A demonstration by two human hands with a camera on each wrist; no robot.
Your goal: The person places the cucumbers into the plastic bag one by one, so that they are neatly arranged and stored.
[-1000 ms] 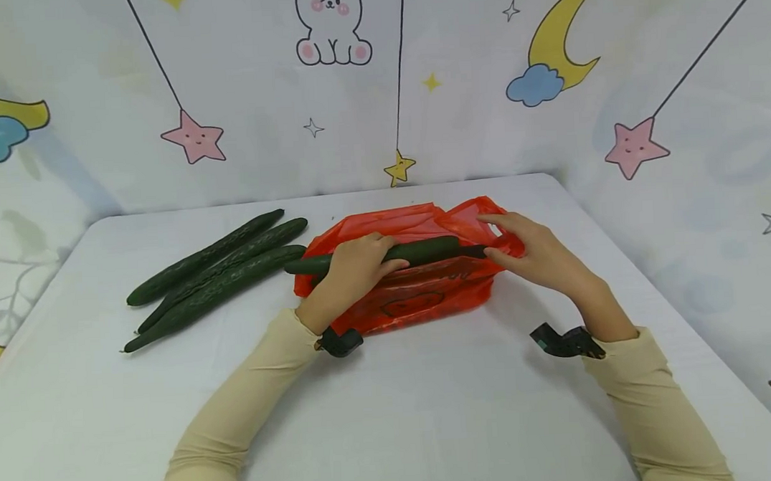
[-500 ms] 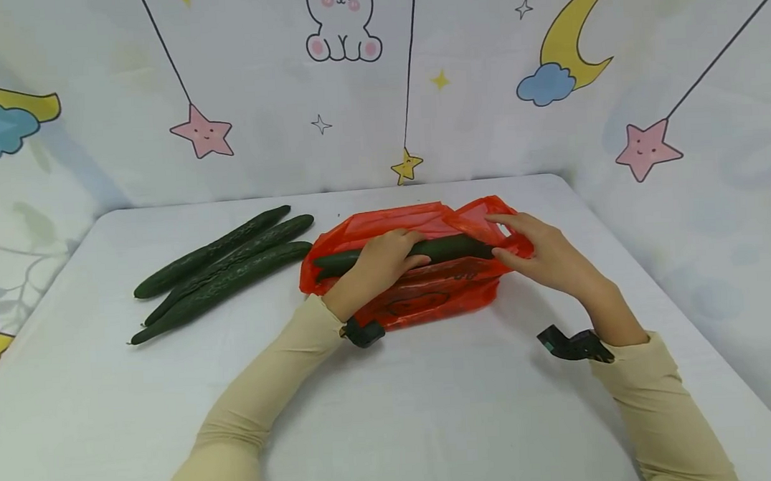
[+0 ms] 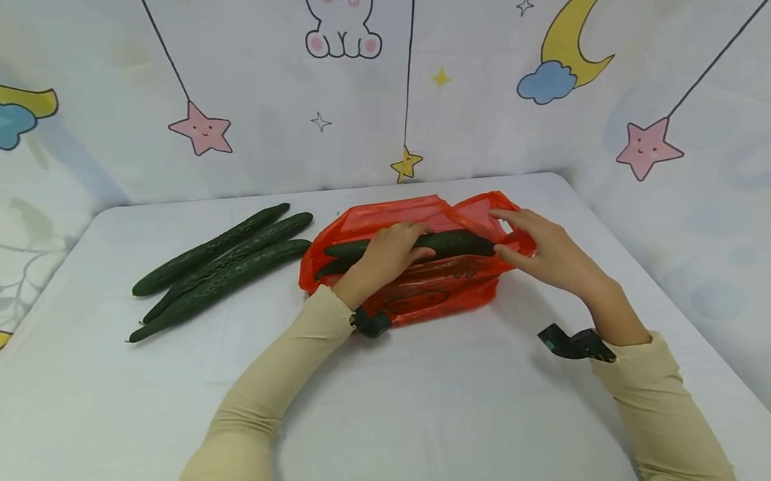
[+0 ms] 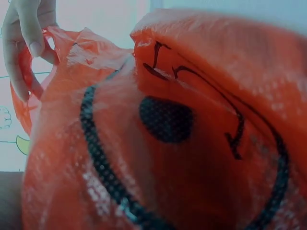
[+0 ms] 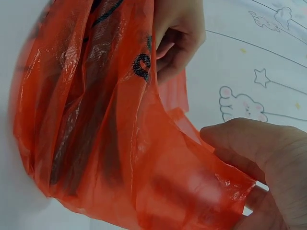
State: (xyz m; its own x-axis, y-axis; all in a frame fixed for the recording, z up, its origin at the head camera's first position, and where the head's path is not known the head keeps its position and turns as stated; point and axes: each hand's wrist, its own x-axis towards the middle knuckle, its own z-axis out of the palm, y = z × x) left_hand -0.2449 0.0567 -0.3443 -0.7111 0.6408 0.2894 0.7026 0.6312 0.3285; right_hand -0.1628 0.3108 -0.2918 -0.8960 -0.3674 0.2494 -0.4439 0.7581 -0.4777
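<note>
A red plastic bag (image 3: 414,305) with black print lies on its side, mouth toward me and upward. My left hand (image 3: 386,253) reaches into the mouth, fingers curled over a dark green cucumber (image 3: 455,243) lying lengthwise inside. At least one more cucumber (image 3: 332,270) shows beneath it. My right hand (image 3: 541,248) holds the bag's right end by the handle, thumb in front and fingers through the loop. In the right wrist view the thumb (image 5: 235,139) lies along the red plastic. Only the printed bag wall and the right hand's fingers (image 4: 31,28) show in the left wrist view.
Three long cucumbers (image 3: 222,276) lie side by side on the white table (image 3: 432,411), left of the bag. Behind the table's far edge hangs a white cloth (image 3: 256,81) printed with stars, moons and a bear.
My left hand has moved right and slid the cucumber further into the bag, so its left end now lies within the mouth. My right hand keeps hold of the handle.
</note>
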